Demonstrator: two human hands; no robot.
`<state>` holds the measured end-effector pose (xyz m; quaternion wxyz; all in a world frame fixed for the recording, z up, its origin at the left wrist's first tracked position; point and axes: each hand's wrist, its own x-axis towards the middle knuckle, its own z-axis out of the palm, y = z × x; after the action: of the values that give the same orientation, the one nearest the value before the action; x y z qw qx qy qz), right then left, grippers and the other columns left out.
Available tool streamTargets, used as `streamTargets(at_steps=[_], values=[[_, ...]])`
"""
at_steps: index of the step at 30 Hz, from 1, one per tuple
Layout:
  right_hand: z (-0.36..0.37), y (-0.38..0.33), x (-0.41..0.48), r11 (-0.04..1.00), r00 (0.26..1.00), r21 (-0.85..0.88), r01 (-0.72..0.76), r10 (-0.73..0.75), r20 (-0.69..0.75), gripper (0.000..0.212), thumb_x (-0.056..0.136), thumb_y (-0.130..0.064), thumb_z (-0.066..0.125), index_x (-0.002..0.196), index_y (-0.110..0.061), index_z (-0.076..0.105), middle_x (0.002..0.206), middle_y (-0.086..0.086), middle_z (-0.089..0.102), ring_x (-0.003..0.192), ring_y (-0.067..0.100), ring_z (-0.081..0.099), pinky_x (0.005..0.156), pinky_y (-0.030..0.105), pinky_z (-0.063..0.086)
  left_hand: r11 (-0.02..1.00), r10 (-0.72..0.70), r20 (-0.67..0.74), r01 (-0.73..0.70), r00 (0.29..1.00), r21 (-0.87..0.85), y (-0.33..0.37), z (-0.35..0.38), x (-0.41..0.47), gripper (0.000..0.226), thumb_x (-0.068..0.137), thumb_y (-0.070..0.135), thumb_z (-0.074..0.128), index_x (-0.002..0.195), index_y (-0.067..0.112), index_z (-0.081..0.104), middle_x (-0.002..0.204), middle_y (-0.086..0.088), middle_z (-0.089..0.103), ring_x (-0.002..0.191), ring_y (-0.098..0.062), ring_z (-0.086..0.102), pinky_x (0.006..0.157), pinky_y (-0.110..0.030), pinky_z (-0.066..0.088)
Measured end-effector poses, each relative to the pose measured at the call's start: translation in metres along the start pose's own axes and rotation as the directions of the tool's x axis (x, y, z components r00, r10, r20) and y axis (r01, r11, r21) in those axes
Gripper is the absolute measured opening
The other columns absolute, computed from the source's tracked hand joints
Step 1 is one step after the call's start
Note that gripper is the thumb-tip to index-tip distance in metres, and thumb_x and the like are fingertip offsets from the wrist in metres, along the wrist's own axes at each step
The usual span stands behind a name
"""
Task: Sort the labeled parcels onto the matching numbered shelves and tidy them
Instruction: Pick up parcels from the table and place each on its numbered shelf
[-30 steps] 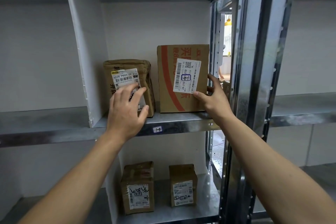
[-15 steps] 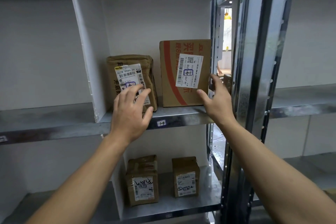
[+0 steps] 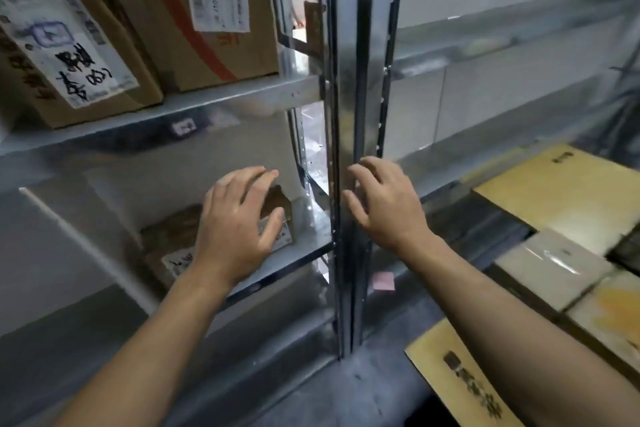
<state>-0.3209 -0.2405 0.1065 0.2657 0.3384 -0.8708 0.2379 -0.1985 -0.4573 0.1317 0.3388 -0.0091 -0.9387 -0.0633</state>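
Note:
Two labeled parcels stand on the upper shelf (image 3: 221, 97): a brown taped parcel (image 3: 62, 45) at the left and a taller carton with a red stripe (image 3: 207, 10) to its right. Below, two small brown parcels sit on the lower shelf (image 3: 304, 253), one (image 3: 173, 239) left of my left hand and one (image 3: 277, 199) partly hidden behind it. My left hand (image 3: 239, 225) hovers in front of them with fingers spread, holding nothing. Held empty with relaxed fingers, my right hand (image 3: 381, 204) is in front of the steel upright (image 3: 346, 114).
A small number tag (image 3: 183, 126) is stuck on the upper shelf's front edge. A pink note (image 3: 383, 281) sits at the foot of the upright. Several cartons and flat yellow cardboard (image 3: 561, 191) lie on the floor at the right, with another yellow sheet (image 3: 464, 388) nearer me.
Both hands have let go of the upper parcels and dropped to the level of the lower shelf. The view has swung down and to the right, so floor cartons now show.

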Motion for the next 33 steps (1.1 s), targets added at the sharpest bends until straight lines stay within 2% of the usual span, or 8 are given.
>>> streamTargets(at_steps=[4,9,11,16,23,28,31,33], values=[[-0.014,0.033,-0.086,0.973,0.969,-0.179,-0.147,0.178,0.172,0.044,0.092,-0.041,0.047,0.119,-0.011,0.064,0.121,0.015,0.062,0.110,0.035,0.059,0.088,0.048,0.053,0.990,0.061,0.218,-0.031,0.974,-0.140,0.042,0.055,-0.025,0.054,0.087,0.041,0.048,0.133,0.014,0.054,0.127,-0.008,0.056,0.116,-0.030,0.048,0.097,-0.046,0.040],[-0.060,0.058,-0.173,0.883,0.898,-0.361,-0.302,0.390,0.205,0.041,0.094,-0.041,0.056,0.126,-0.015,0.061,0.126,0.011,0.061,0.114,0.033,0.058,0.091,0.045,0.051,0.958,0.204,0.414,-0.095,0.887,-0.269,0.119,0.101,-0.039,0.055,0.087,0.044,0.047,0.136,0.018,0.051,0.129,-0.004,0.056,0.119,-0.027,0.048,0.099,-0.046,0.040],[-0.084,0.066,-0.201,0.836,0.860,-0.421,-0.353,0.467,0.205,0.042,0.096,-0.044,0.054,0.130,-0.019,0.058,0.129,0.008,0.059,0.118,0.030,0.056,0.095,0.044,0.049,0.936,0.276,0.433,-0.137,0.858,-0.325,0.153,0.112,-0.040,0.055,0.087,0.044,0.047,0.134,0.018,0.052,0.128,-0.003,0.057,0.117,-0.027,0.049,0.099,-0.045,0.040],[-0.145,0.083,-0.266,0.709,0.789,-0.512,-0.485,0.607,0.094,0.041,0.095,-0.046,0.055,0.127,-0.020,0.058,0.124,0.007,0.061,0.112,0.029,0.057,0.091,0.043,0.049,0.864,0.445,0.431,-0.248,0.785,-0.439,0.242,0.128,-0.046,0.054,0.089,0.046,0.045,0.136,0.020,0.050,0.130,-0.001,0.055,0.120,-0.025,0.048,0.099,-0.045,0.040],[-0.242,0.117,-0.360,0.504,0.627,-0.519,-0.690,0.775,-0.081,0.043,0.097,-0.044,0.054,0.133,-0.021,0.058,0.133,0.007,0.059,0.121,0.028,0.055,0.097,0.042,0.047,0.734,0.602,0.367,-0.310,0.709,-0.605,0.384,0.130,-0.065,0.050,0.096,0.042,0.051,0.142,0.026,0.043,0.139,0.006,0.050,0.129,-0.015,0.041,0.110,-0.039,0.034],[-0.300,0.147,-0.426,0.313,0.455,-0.485,-0.817,0.867,-0.206,0.040,0.095,-0.043,0.056,0.129,-0.022,0.059,0.133,0.007,0.058,0.118,0.031,0.053,0.094,0.043,0.046,0.651,0.682,0.330,-0.335,0.653,-0.681,0.483,0.133,-0.090,0.051,0.096,0.044,0.050,0.143,0.027,0.042,0.139,0.007,0.049,0.131,-0.016,0.040,0.112,-0.037,0.032],[-0.319,0.159,-0.458,0.242,0.368,-0.438,-0.866,0.901,-0.229,0.040,0.097,-0.044,0.055,0.132,-0.023,0.056,0.135,0.006,0.053,0.122,0.030,0.048,0.095,0.043,0.044,0.651,0.689,0.343,-0.337,0.639,-0.680,0.528,0.135,-0.105,0.052,0.097,0.047,0.045,0.145,0.028,0.039,0.142,0.008,0.047,0.132,-0.013,0.038,0.112,-0.036,0.031],[-0.322,0.166,-0.477,0.188,0.276,-0.371,-0.909,0.940,-0.199,0.045,0.099,-0.046,0.053,0.138,-0.024,0.051,0.144,0.007,0.043,0.128,0.032,0.042,0.100,0.043,0.041,0.671,0.682,0.372,-0.336,0.629,-0.661,0.549,0.138,-0.116,0.053,0.096,0.049,0.043,0.145,0.029,0.036,0.143,0.009,0.046,0.132,-0.013,0.037,0.112,-0.036,0.031]])
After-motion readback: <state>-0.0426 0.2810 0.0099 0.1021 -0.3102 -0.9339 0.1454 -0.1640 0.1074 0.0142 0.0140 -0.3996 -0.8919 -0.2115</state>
